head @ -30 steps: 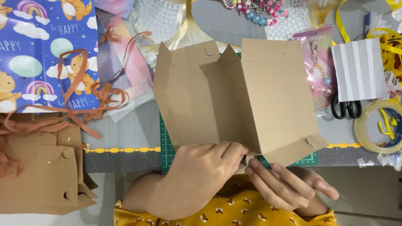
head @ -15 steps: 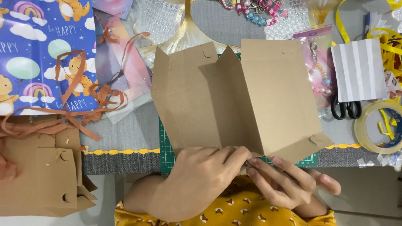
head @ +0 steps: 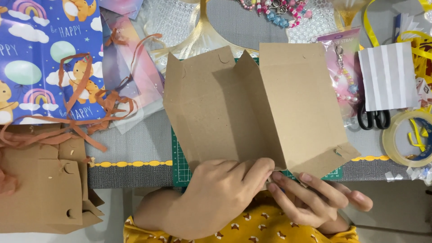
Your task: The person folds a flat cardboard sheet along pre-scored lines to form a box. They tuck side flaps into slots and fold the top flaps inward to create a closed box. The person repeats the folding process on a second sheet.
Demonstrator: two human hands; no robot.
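Matt brown cardboard sheet (perhaps kraft), glossy clear plastic tape roll

A grey fabric-covered table carries a green gridded cutting mat — mostly hidden under folded brown cardboard. Blue cartoon-printed wrapping paper lies at one end — a clear tape roll at the other.

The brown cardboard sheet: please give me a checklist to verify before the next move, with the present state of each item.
1. Both hands at the near edge of the brown cardboard sheet: ok. The left hand and the right hand meet at its centre fold.
2. Sheet open and unfolded: ok, both panels face up.
3. Green cutting mat under the sheet: ok, its edge shows below the sheet.
4. Exact grip of the fingertips: cannot tell, the left hand covers the pinch.
5. Scissors away from the hands: ok, they lie at the right.
6. Tape roll within sight: ok, at the right edge.
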